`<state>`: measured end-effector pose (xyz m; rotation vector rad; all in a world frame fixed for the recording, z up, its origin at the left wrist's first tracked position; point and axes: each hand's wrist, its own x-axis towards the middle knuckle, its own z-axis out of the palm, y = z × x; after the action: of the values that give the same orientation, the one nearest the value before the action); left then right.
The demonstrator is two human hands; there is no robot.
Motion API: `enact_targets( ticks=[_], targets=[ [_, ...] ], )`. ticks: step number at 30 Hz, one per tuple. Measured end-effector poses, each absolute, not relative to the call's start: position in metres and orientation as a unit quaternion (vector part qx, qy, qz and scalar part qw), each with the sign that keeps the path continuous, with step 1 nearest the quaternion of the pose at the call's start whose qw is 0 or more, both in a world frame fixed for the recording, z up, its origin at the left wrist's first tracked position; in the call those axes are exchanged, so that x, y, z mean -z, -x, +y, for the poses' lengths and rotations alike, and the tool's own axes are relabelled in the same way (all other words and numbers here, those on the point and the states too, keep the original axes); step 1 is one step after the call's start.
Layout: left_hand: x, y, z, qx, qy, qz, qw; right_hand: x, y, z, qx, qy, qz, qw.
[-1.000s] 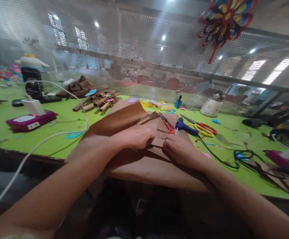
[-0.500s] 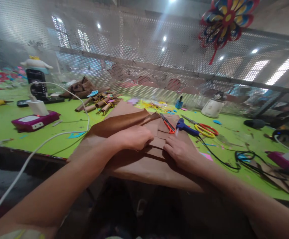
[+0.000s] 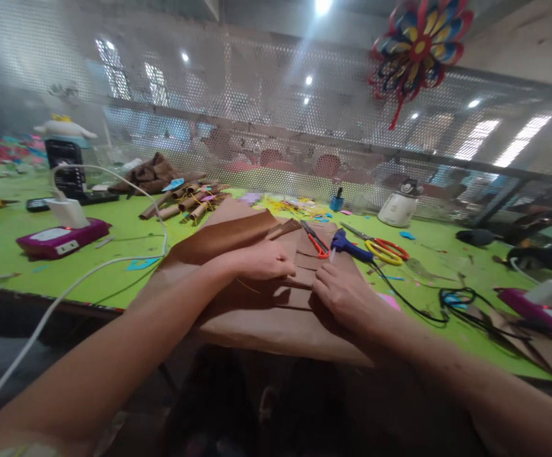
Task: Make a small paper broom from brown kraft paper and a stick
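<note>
Two hands meet on a big sheet of brown paper (image 3: 266, 317) that lies at the near edge of the desk (image 3: 0, 247) and hangs a little over it. Left hand (image 3: 259, 261) lies knuckles up, its fingers curled down onto a folded pleat of the paper, a narrow grip pressing the fold; right hand (image 3: 345, 293) rests just beside it, fingertips pinching the same fold from the other side. Beyond the fingers the paper rises in stacked pleats, and at its far end lie small red snips (image 3: 315, 240) and a blue glue gun (image 3: 349, 246), whose black cord (image 3: 419, 308) runs off to the right across the desk. Next to the gun sit scissors (image 3: 384, 249) with red and yellow handles. The desk top is bright green and strewn with paper scraps. To the left a pile of brown paper rolls (image 3: 188, 200) lies behind the sheet, and farther left a magenta power strip (image 3: 61, 233) carries a white charger (image 3: 66, 212), its white cable (image 3: 90, 270) looping down past the desk edge. A second magenta strip (image 3: 540, 311) sits at the far right. A small white kettle (image 3: 400, 206) stands at the back, against a perforated metal screen (image 3: 257, 114) that walls off the desk; through it show ceiling lights and red chairs, blurred. A coloured paper pinwheel (image 3: 419, 44) hangs above on the right.
</note>
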<state>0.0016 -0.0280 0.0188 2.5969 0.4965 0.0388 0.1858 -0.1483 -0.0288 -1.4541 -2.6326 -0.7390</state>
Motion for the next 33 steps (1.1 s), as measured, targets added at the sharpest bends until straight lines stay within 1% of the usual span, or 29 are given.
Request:
enact_targets(
  ticks=[1, 3, 5, 7, 12, 14, 16, 18, 19, 21, 23, 26, 30, 33],
  targets=[
    [-0.018, -0.003, -0.027, -0.023, -0.950, 0.169, 0.261, 0.027, -0.184, -0.150, 0.242, 0.475, -0.846, 0.030],
    [-0.015, -0.005, -0.027, -0.037, -0.953, 0.157, 0.256, 0.023, -0.178, -0.152, 0.246, 0.485, -0.837, 0.056],
    [-0.013, -0.006, -0.028, -0.039, -0.955, 0.174, 0.237, 0.018, -0.173, -0.153, 0.248, 0.499, -0.826, 0.084],
    [-0.012, -0.006, -0.030, -0.037, -0.950, 0.197, 0.240, 0.014, -0.169, -0.153, 0.252, 0.515, -0.812, 0.106],
    [-0.010, -0.003, -0.026, -0.059, -0.933, 0.179, 0.306, 0.014, -0.175, -0.144, 0.252, 0.510, -0.811, 0.140],
    [-0.010, -0.003, -0.022, -0.079, -0.923, 0.191, 0.325, 0.015, -0.181, -0.137, 0.223, 0.515, -0.806, 0.187],
    [-0.009, -0.002, -0.020, -0.092, -0.913, 0.209, 0.338, 0.012, -0.188, -0.128, 0.162, 0.531, -0.789, 0.263],
    [-0.009, -0.001, -0.019, -0.101, -0.905, 0.215, 0.353, 0.005, -0.193, -0.120, 0.053, 0.548, -0.763, 0.339],
    [-0.009, -0.001, -0.020, -0.107, -0.902, 0.215, 0.359, 0.000, -0.194, -0.116, -0.015, 0.554, -0.749, 0.363],
    [-0.009, -0.001, -0.020, -0.125, -0.899, 0.215, 0.361, -0.008, -0.194, -0.110, -0.134, 0.568, -0.718, 0.380],
    [-0.009, -0.001, -0.021, -0.143, -0.901, 0.212, 0.351, -0.012, -0.190, -0.104, -0.213, 0.580, -0.696, 0.365],
    [-0.007, -0.003, -0.021, -0.175, -0.911, 0.199, 0.315, -0.007, -0.182, -0.095, -0.282, 0.600, -0.654, 0.365],
    [-0.005, -0.004, -0.020, -0.188, -0.923, 0.201, 0.270, 0.008, -0.181, -0.089, -0.339, 0.567, -0.605, 0.444],
    [-0.003, -0.005, -0.020, -0.183, -0.929, 0.208, 0.244, 0.016, -0.187, -0.088, -0.359, 0.538, -0.597, 0.474]
  ],
)
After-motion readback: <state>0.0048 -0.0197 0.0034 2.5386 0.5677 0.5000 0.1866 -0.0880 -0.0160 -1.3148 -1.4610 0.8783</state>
